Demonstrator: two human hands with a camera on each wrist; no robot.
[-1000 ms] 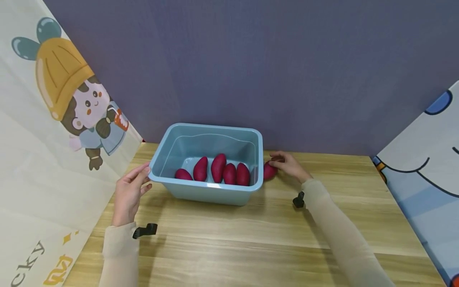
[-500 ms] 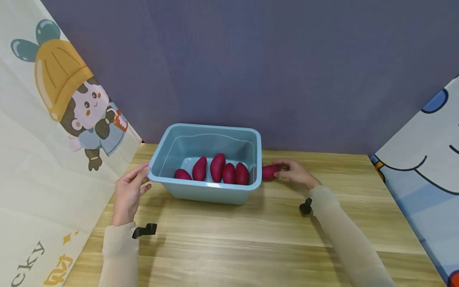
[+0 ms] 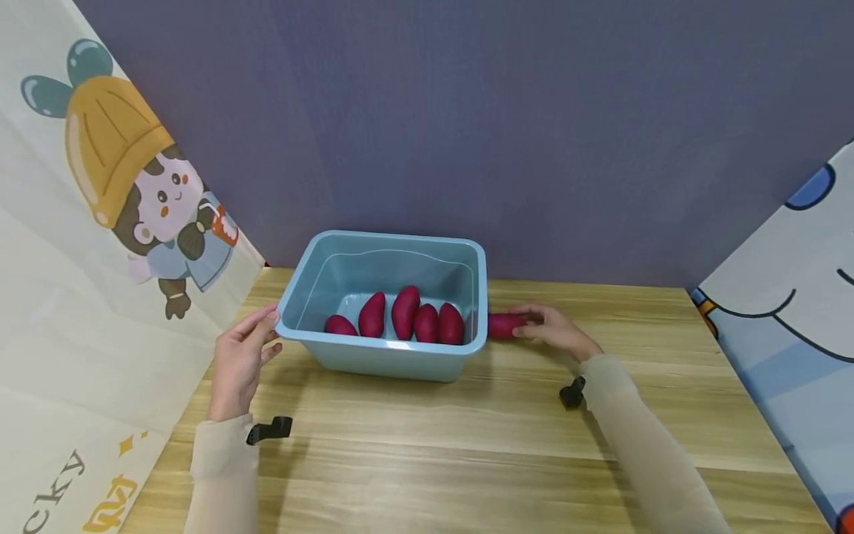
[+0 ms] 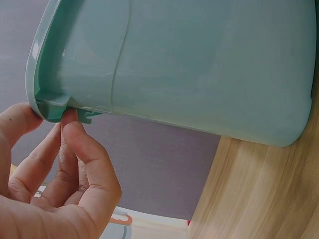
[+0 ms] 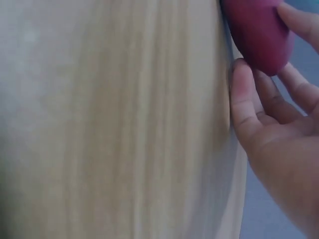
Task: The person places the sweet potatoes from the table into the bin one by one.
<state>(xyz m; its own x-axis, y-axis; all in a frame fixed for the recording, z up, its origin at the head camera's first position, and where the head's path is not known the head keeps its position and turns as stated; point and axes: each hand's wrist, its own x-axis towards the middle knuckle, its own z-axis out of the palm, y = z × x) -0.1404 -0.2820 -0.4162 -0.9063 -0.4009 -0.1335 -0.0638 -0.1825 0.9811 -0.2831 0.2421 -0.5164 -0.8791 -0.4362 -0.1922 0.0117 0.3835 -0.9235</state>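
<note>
A light blue plastic bin (image 3: 383, 361) stands on the table, with several dark red sweet potatoes (image 3: 405, 313) lying inside. At its left front corner my left hand (image 3: 242, 360) pinches the rim between thumb and fingers; the left wrist view shows this grip on the bin's edge (image 4: 50, 102). Just right of the bin, another sweet potato (image 3: 502, 326) lies lengthwise, its left end hidden by the bin's wall. My right hand (image 3: 552, 330) holds its right end. In the right wrist view, thumb and fingers are around the end of this sweet potato (image 5: 261, 37), close to the tabletop.
The wooden table (image 3: 400, 452) meets a dark grey-blue backdrop (image 3: 427, 133) right behind the bin. Cartoon-printed cloths, one on the left (image 3: 60, 297) and one on the right (image 3: 794, 326), border the table. A black wrist mount sits on each sleeve.
My right hand has moved to the right and slightly nearer. The sweet potato beside the bin has turned sideways and shifted with it. My left hand stays at the rim.
</note>
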